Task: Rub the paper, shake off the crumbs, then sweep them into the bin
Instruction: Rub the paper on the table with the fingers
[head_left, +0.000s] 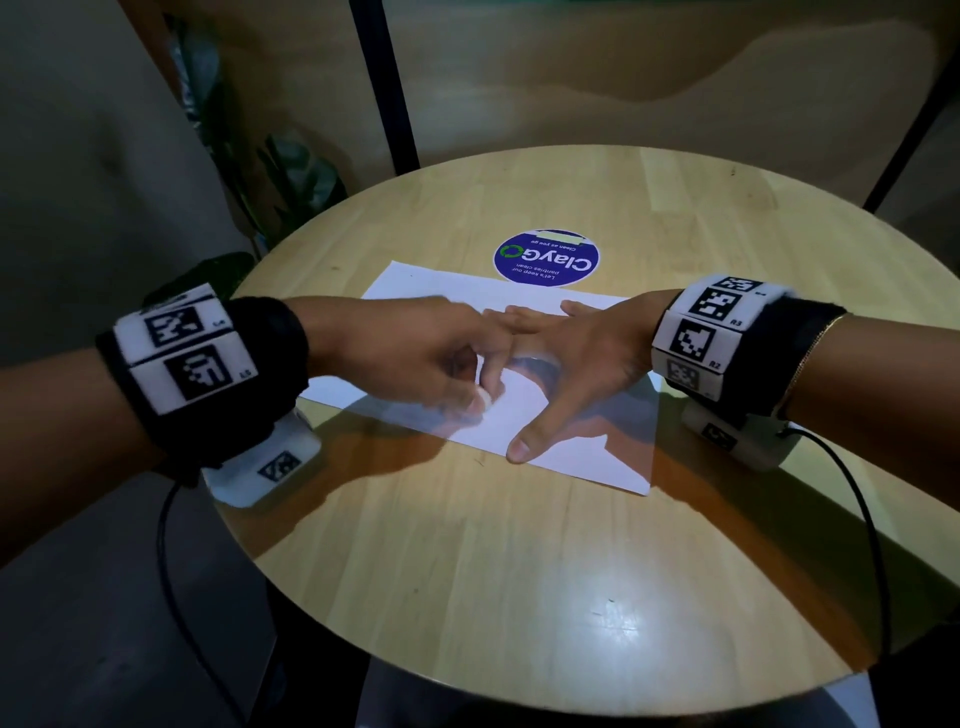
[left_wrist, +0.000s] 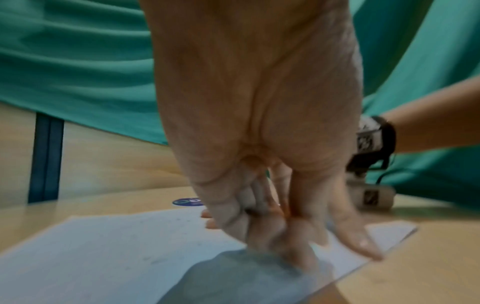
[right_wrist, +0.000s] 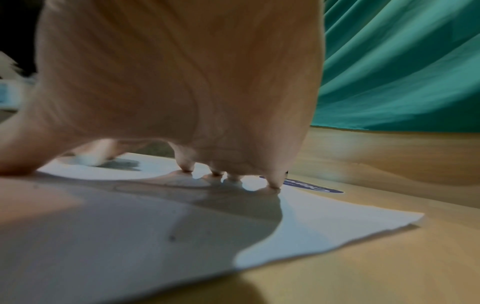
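Note:
A white sheet of paper (head_left: 571, 460) lies flat on the round wooden table (head_left: 519, 561). My left hand (head_left: 480, 397) is blurred with motion and pinches a small white eraser (head_left: 488, 401) against the sheet near its middle. My right hand (head_left: 550, 358) is spread flat on the paper beside it, thumb at the near edge and fingertips (right_wrist: 272, 186) pressing down. In the left wrist view my left hand (left_wrist: 272, 236) curls down onto the paper (left_wrist: 103, 246), which carries faint grey marks. The right wrist view shows the paper (right_wrist: 324, 216) and the eraser (right_wrist: 88, 160) beyond my palm.
A round blue sticker (head_left: 545, 258) is stuck to the table just beyond the sheet. Plant leaves (head_left: 291, 171) and a black post (head_left: 384, 88) stand behind the table's far left rim. Green cloth (left_wrist: 78, 61) hangs in the background. Cables trail from both wrists.

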